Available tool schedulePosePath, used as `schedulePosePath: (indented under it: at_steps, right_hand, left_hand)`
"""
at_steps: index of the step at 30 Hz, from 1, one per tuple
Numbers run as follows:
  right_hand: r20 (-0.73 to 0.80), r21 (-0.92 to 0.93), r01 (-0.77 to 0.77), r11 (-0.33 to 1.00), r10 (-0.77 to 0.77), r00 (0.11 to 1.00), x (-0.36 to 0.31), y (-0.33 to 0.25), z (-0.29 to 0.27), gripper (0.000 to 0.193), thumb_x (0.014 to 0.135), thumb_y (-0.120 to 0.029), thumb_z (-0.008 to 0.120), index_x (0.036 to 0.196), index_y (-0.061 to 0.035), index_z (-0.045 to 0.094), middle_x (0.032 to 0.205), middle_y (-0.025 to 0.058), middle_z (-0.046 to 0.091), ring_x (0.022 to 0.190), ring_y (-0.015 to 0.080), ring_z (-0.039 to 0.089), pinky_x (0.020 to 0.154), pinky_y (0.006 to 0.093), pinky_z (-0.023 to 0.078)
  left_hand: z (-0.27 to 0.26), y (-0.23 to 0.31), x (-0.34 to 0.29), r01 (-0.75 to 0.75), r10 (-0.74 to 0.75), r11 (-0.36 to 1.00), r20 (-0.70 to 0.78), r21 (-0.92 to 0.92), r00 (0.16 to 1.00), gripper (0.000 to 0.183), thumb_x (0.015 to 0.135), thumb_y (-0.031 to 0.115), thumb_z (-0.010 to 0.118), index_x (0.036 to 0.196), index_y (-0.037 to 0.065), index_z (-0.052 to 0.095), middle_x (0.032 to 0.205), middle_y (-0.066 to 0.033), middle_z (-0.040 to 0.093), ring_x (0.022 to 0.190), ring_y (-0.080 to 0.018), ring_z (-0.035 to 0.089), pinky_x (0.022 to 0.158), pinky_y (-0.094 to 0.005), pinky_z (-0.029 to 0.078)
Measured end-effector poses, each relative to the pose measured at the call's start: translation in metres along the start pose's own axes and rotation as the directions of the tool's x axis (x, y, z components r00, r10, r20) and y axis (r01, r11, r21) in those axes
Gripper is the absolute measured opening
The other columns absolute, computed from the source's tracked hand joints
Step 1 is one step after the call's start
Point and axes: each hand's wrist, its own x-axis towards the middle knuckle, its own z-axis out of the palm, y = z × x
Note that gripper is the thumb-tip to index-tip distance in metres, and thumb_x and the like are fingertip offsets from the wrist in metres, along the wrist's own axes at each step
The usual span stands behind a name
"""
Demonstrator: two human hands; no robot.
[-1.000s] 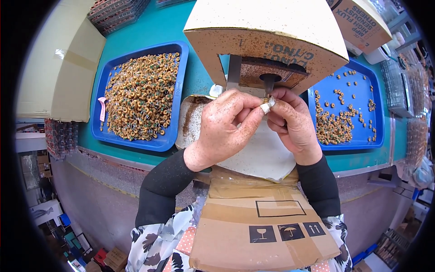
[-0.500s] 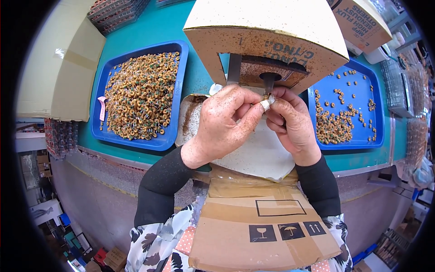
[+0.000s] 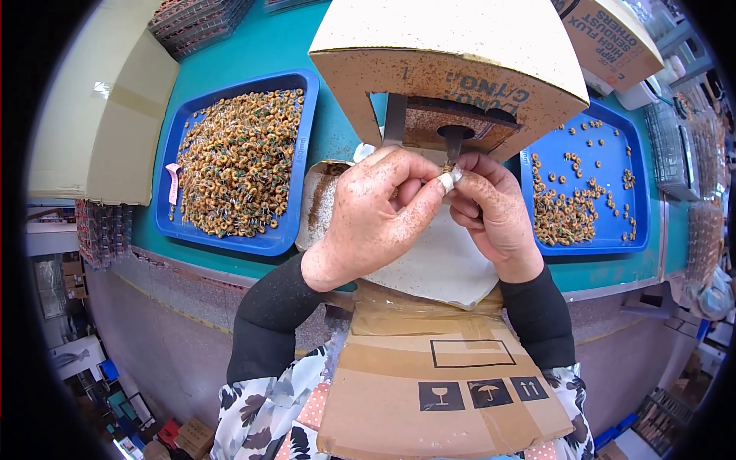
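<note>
My left hand (image 3: 373, 205) and my right hand (image 3: 497, 208) meet at the fingertips just below a dark tapered tip (image 3: 454, 142). Both hands pinch a small wire-wound ring coil (image 3: 448, 165), mostly hidden by the fingers. White wrapping covers some of the fingertips. The tip juts out of an opening in an upturned cardboard box (image 3: 448, 27). Brown specks dust the hands and the box. Left of the hands, a blue tray (image 3: 307, 146) holds a heap of similar ring coils; on the right, another blue tray (image 3: 644, 207) holds a looser scatter of them.
A white sheet (image 3: 433, 264) lies under my hands. In front of my body is a cardboard flap (image 3: 445, 422). A large carton (image 3: 107, 115) stands at the left, and another carton (image 3: 613, 42) sits at the back right. Stacked trays (image 3: 201, 24) stand at the far left of the green table.
Both hands stay at the tip, with the left shifting very slightly left and down. Less of the coil shows between the fingers.
</note>
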Motion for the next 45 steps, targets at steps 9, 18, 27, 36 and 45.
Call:
schedulePosePath:
  at_steps: [9,18,27,36,45]
  right_hand:
    - [0.036,-0.234,-0.001,0.972,0.01,0.999,0.0,0.005,-0.001,0.021,0.091,-0.012,0.059,0.108,-0.0006,0.056,0.075,-0.0008,0.053,0.052,0.0019,0.034,0.044,0.0161,0.025]
    - [0.115,-0.27,-0.105,0.957,0.141,0.983,0.0,0.006,0.005,0.032,0.101,-0.021,0.04,0.12,0.0027,0.05,0.087,0.0101,0.064,0.048,0.0031,0.034,0.038,0.0161,0.022]
    - [0.105,-0.26,-0.134,0.956,0.166,0.981,-0.003,0.013,0.002,0.051,0.101,-0.041,0.034,0.127,0.0004,0.048,0.087,0.0089,0.063,0.046,0.0044,0.033,0.037,0.0177,0.02]
    - [0.072,-0.271,-0.173,0.947,0.199,0.977,-0.001,0.013,-0.001,0.06,0.096,-0.054,0.04,0.132,-0.0059,0.045,0.095,0.0008,0.054,0.055,0.0037,0.039,0.041,0.015,0.022]
    - [0.074,-0.255,-0.229,0.94,0.255,0.964,0.002,0.011,-0.002,0.047,0.098,-0.041,0.044,0.126,-0.0031,0.05,0.086,0.003,0.06,0.05,0.002,0.038,0.039,0.0158,0.024]
  left_hand:
    - [-0.007,-0.016,-0.009,0.126,-0.123,0.991,0.063,-0.045,0.99,0.018,0.074,0.016,0.075,0.081,0.004,0.063,0.059,-0.0005,0.043,0.054,-0.0115,0.042,0.05,-0.0284,0.036]
    - [-0.033,-0.026,-0.038,0.127,-0.248,0.966,0.672,0.224,0.698,0.019,0.077,0.024,0.071,0.082,0.007,0.065,0.075,-0.0075,0.059,0.065,-0.0225,0.058,0.061,-0.0341,0.047]
    - [-0.008,-0.009,-0.017,0.052,-0.098,0.983,0.262,0.176,0.96,0.018,0.078,0.019,0.071,0.092,0.009,0.066,0.074,-0.0051,0.056,0.06,-0.0217,0.056,0.055,-0.0333,0.046]
    - [0.011,-0.037,-0.018,-0.291,0.259,0.946,0.205,0.144,0.944,0.016,0.075,0.009,0.072,0.09,0.007,0.066,0.072,-0.0073,0.058,0.058,-0.0188,0.057,0.052,-0.0302,0.046]
    - [-0.005,-0.038,-0.013,0.437,-0.364,0.887,0.355,-0.152,0.861,0.012,0.079,0.011,0.069,0.084,0.001,0.063,0.063,0.0057,0.051,0.054,-0.0047,0.044,0.049,-0.0239,0.039]
